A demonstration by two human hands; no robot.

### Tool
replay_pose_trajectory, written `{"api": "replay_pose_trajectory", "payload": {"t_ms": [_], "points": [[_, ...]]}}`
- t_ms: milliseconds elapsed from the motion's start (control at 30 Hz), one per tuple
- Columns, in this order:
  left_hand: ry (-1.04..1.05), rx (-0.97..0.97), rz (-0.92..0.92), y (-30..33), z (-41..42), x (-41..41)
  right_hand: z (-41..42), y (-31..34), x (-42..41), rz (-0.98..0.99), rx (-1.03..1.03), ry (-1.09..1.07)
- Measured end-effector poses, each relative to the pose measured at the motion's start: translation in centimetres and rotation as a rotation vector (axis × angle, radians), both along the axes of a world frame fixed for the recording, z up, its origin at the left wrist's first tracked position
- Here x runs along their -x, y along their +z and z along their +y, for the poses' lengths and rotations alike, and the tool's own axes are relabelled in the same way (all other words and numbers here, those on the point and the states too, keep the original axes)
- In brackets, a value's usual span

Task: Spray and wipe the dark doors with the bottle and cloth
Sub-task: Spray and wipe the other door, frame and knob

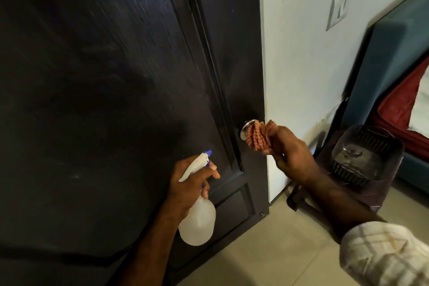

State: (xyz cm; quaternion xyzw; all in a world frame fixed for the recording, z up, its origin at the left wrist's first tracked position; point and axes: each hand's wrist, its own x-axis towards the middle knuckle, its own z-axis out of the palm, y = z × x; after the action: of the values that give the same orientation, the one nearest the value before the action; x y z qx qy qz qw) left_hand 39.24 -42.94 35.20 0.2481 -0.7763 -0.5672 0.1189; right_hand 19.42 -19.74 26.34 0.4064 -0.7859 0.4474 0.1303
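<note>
We judge ourselves at the wiping step: our right hand [287,153] grasps the bunched cloth [258,134] against the knob [247,127] on the dark door [116,100], while below-left our left hand [188,183] grips the spray bottle [197,220], next needing a spray on the panel beside it.

door [97,90]: black, with a faint wood-grain pattern
knob [246,128]: shiny silver
cloth [258,135]: orange and brown check
bottle [197,223]: cloudy white, plain
sprayer [196,166]: white, with a blue nozzle tip
wall [301,65]: pale off-white
switch [339,8]: white
sleeve [385,253]: cream with a grey plaid pattern
floor [274,255]: beige tiles
stool [362,190]: dark brown
container [366,153]: clear, with black ribbed sides
fabric [404,104]: deep red
</note>
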Motion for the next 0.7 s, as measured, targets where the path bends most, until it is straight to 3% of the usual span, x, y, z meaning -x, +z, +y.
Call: {"api": "replay_pose_trajectory", "payload": {"t_ms": [100,233,433,600,700], "points": [[0.000,0.011,-0.005,-0.2,0.0,0.1,-0.2,1.8,2.1,-0.051,-0.178,0.148],[0.023,0.016,-0.035,-0.4,0.5,0.2,-1.6,2.9,3.3,-0.012,-0.373,0.137],[0.015,0.008,-0.012,-0.1,1.0,0.1,-1.2,4.0,4.8,-0.178,-0.283,0.216],[0.017,-0.011,-0.010,-0.3,1.1,-0.3,-1.4,3.9,4.7,-0.010,-0.445,0.172],[0.018,-0.018,-0.024,-0.5,1.5,0.0,-1.5,3.9,5.2,-0.045,-0.497,0.192]]}}
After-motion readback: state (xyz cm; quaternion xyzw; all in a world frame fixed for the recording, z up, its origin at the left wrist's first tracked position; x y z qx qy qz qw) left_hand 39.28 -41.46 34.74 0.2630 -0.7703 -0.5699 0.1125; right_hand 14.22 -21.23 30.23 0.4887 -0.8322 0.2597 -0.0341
